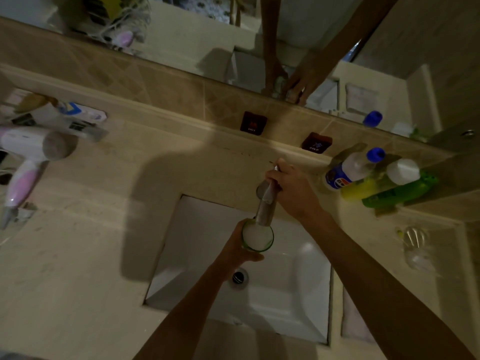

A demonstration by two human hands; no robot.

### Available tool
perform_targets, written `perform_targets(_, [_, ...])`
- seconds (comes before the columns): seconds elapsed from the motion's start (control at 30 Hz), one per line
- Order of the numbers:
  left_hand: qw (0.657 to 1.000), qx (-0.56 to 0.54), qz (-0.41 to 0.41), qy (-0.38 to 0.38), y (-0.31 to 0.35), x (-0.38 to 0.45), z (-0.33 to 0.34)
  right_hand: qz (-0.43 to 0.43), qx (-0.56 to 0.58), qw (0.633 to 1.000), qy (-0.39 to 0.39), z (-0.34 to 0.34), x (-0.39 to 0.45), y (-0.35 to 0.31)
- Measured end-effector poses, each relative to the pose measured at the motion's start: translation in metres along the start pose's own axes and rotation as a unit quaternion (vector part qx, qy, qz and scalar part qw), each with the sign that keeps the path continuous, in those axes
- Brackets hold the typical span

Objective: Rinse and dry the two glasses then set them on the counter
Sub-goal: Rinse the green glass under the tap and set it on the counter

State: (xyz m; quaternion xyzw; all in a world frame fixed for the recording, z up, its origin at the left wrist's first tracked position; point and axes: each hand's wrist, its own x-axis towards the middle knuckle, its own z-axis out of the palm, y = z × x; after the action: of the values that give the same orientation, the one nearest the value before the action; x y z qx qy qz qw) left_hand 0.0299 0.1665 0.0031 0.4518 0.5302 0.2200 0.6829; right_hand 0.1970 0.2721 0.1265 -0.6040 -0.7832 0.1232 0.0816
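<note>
1. My left hand point(235, 245) is curled round a green-rimmed glass point(257, 236), holding it upright over the back half of the white sink point(306, 287). My fingers are mostly hidden behind the glass, so I see only the thumb side and the wrist.
2. The glass sits right under the spout of the metal faucet point(265, 206). Its mouth looks white and foamy, but I cannot make out a stream of water.
3. My right hand point(291, 188) grips the faucet's lever at the back edge of the sink, fingers wrapped round it. The lever itself is almost wholly covered by my hand.
4. The second glass point(415, 242), clear and blurred, stands on the counter point(78, 255) near its right edge, well apart from the sink.
5. Against the back right corner of the counter stand a blue-capped bottle point(350, 170) and a green bottle point(394, 188); their labels are too blurred to read.
6. A white and pink hair dryer point(28, 157) hangs at the left edge, partly cut off.
7. The drain point(237, 277) shows between my forearms.
8. The mirror point(298, 35) along the back wall reflects both my arms.
</note>
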Motion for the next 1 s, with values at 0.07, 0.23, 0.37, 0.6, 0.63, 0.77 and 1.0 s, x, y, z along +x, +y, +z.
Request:
perform_targets(0.07, [1.0,0.006,0.002,0.001,-0.001,0.001,-0.001,-0.004,-0.002,1.0,0.011,0.0,0.0,0.0])
perform_targets(0.23, [1.0,0.026,0.008,0.004,-0.003,0.004,0.0,-0.008,0.007,1.0,0.017,-0.002,0.0,0.0])
perform_targets(0.37, [0.999,0.032,0.011,0.007,0.001,0.009,0.001,-0.01,0.03,0.999,0.022,-0.003,0.002,0.002])
perform_targets(0.6, [0.999,0.03,0.021,0.0,-0.003,0.009,0.001,-0.038,-0.013,0.999,0.015,-0.002,0.006,0.006])
perform_targets(0.63, [0.999,0.028,0.021,-0.002,-0.004,0.009,0.001,-0.041,-0.017,0.999,0.014,-0.003,0.006,0.005])
perform_targets(0.77, [0.999,0.028,0.023,-0.004,-0.008,0.012,0.0,-0.061,-0.026,0.998,0.02,-0.007,0.004,0.0])
perform_targets(1.0, [0.999,0.01,0.027,-0.03,-0.008,0.022,0.001,-0.049,-0.02,0.998,0.027,-0.005,0.003,0.001])
